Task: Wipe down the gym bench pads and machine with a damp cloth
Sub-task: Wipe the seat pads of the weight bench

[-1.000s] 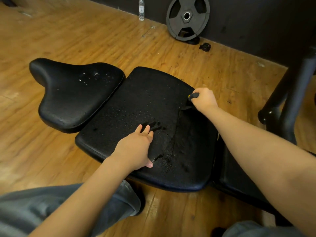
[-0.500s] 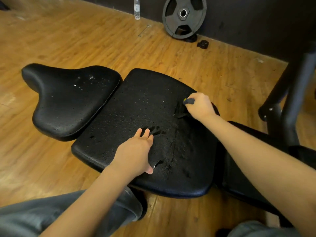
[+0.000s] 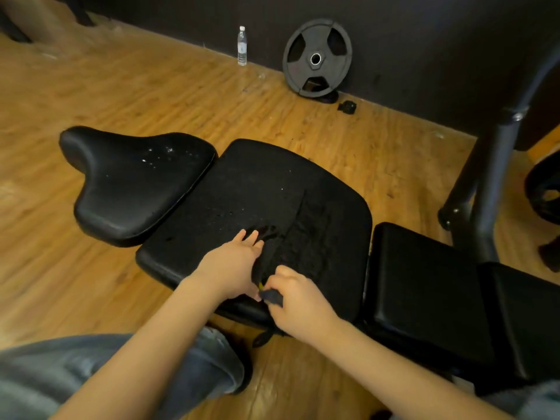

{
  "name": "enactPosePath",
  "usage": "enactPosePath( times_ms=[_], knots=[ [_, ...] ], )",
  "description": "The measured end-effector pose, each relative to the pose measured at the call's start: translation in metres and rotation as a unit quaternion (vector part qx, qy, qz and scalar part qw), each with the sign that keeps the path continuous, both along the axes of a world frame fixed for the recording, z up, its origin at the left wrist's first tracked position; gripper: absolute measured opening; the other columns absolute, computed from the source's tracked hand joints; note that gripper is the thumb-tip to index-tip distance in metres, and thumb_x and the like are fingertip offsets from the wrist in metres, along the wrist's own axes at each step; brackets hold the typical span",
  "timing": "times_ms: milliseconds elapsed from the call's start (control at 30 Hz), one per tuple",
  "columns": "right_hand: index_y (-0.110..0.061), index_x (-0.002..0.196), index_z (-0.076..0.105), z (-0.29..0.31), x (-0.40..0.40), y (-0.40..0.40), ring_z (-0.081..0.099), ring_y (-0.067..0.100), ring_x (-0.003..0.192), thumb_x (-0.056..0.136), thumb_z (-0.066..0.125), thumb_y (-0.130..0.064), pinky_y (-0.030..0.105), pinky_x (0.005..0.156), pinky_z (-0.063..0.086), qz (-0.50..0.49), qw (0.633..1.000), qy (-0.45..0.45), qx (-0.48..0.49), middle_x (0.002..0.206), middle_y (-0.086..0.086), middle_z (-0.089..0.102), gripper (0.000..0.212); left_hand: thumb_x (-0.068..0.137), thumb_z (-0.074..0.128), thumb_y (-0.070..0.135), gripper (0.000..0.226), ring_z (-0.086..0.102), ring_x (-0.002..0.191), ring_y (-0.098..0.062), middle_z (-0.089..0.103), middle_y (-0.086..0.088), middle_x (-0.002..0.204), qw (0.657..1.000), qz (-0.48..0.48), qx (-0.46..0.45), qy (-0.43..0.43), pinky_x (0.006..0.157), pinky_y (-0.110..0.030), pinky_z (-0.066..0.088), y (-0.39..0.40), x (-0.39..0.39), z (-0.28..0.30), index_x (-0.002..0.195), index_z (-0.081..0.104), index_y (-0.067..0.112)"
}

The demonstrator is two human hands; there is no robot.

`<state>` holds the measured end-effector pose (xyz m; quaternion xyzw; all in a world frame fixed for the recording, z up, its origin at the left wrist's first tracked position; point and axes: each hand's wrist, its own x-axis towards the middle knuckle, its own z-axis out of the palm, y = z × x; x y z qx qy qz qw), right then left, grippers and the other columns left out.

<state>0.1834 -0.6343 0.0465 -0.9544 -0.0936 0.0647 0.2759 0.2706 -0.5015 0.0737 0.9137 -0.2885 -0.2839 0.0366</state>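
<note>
Moved: right hand (image 3: 298, 294), from the pad's far right edge to its near edge, close beside the left hand (image 3: 235, 263); a wiped streak runs behind it.

Right hand: fingers curled tight on a dark cloth (image 3: 272, 296) at the near edge of the middle pad (image 3: 260, 189).
Left hand: fingers straight, flat on the pad, holding nothing.
Seat pad (image 3: 133, 180): droplets on top, unwiped. Square pad (image 3: 424, 286) at right: no wetness visible.

Risks, judged:
- Cloth is bunched small, so passes may leave strips between streaks.
- Wet pad may let the bracing palm slip.
- Cloth tail hanging off the edge could drip on the floor (image 3: 91, 86).
- Frame (image 3: 491, 177) may go forgotten.
</note>
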Motion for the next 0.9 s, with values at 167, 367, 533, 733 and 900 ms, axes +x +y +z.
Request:
enactPosePath(
  times_ms=[167, 367, 533, 733, 900],
  knots=[
    [-0.011, 0.098, 0.065, 0.002, -0.003, -0.006, 0.055, 0.027, 0.08, 0.085, 0.058, -0.014, 0.04, 0.07, 0.047, 0.042, 0.999, 0.008, 0.001, 0.09, -0.002, 0.045, 0.015, 0.076, 0.074, 0.043, 0.113, -0.01, 0.146, -0.023, -0.012, -0.005, 0.159, 0.998, 0.029, 0.05, -0.001, 0.117, -0.042, 0.017, 0.012, 0.0, 0.008, 0.151, -0.005, 0.012],
    [-0.014, 0.093, 0.068, 0.004, 0.01, -0.018, 0.055, 0.024, 0.079, 0.082, 0.059, -0.011, 0.038, 0.068, 0.046, 0.07, 0.997, 0.009, 0.011, 0.085, -0.003, 0.046, 0.015, 0.074, 0.076, 0.043, 0.119, -0.01, 0.146, -0.026, -0.015, -0.01, 0.158, 0.995, 0.066, 0.069, 0.016, 0.117, -0.042, 0.015, 0.024, 0.009, 0.012, 0.15, -0.01, 0.008],
    [-0.012, 0.092, 0.072, 0.005, 0.092, -0.064, 0.058, 0.025, 0.087, 0.086, 0.061, -0.01, 0.039, 0.079, 0.048, -0.076, 0.997, -0.011, -0.024, 0.088, 0.003, 0.053, 0.013, 0.073, 0.078, 0.04, 0.121, -0.009, 0.146, -0.027, -0.015, -0.013, 0.157, 0.995, 0.069, 0.07, 0.001, 0.116, -0.041, 0.019, 0.019, 0.01, 0.005, 0.15, -0.01, 0.006],
    [-0.004, 0.083, 0.07, 0.009, 0.184, -0.115, 0.06, 0.031, 0.082, 0.088, 0.05, -0.006, 0.029, 0.061, 0.042, -0.215, 0.974, -0.032, -0.067, 0.083, 0.011, 0.062, 0.02, 0.07, 0.08, 0.041, 0.124, -0.006, 0.147, -0.026, -0.015, -0.013, 0.157, 0.996, 0.065, 0.064, -0.003, 0.116, -0.039, 0.022, 0.022, 0.012, 0.001, 0.15, -0.009, 0.006],
    [0.002, 0.082, 0.066, 0.003, 0.213, -0.124, 0.059, 0.034, 0.077, 0.09, 0.046, -0.01, 0.033, 0.06, 0.042, -0.283, 0.954, -0.068, -0.071, 0.08, 0.018, 0.062, 0.024, 0.067, 0.081, 0.042, 0.127, -0.003, 0.147, -0.026, -0.013, -0.014, 0.158, 0.995, 0.059, 0.079, -0.023, 0.114, -0.039, 0.029, 0.017, 0.014, 0.0, 0.15, -0.007, 0.004]
  ],
)
